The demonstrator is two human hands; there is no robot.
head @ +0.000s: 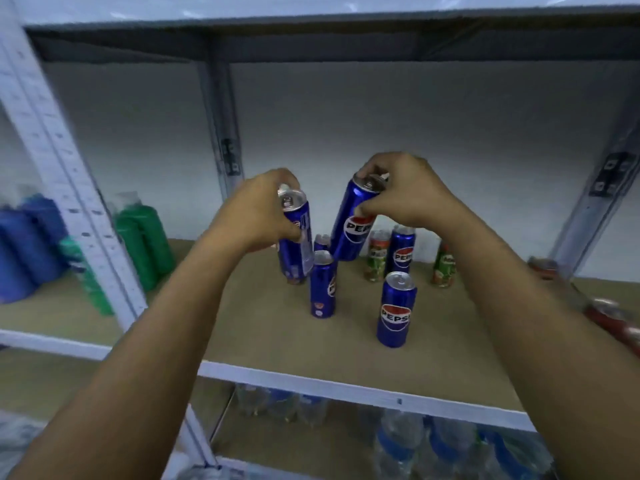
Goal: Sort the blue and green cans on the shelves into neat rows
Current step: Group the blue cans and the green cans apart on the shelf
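Hands grip blue cans: left hand, right hand; side cans blurred

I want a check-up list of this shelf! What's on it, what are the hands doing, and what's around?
Surface: brown board shelf in a white metal rack.
Job's things: four upright blue Pepsi cans; front one. Two green-and-orange cans stand behind.
Clutter: red cans at the right edge, blurred.
Grippers: left hand grips a blue can; right hand holds a tilted blue can by its top.
Cables: nothing seen.
Surroundings: blue and green bottles in the left bay; clear plastic bottles on the shelf below.
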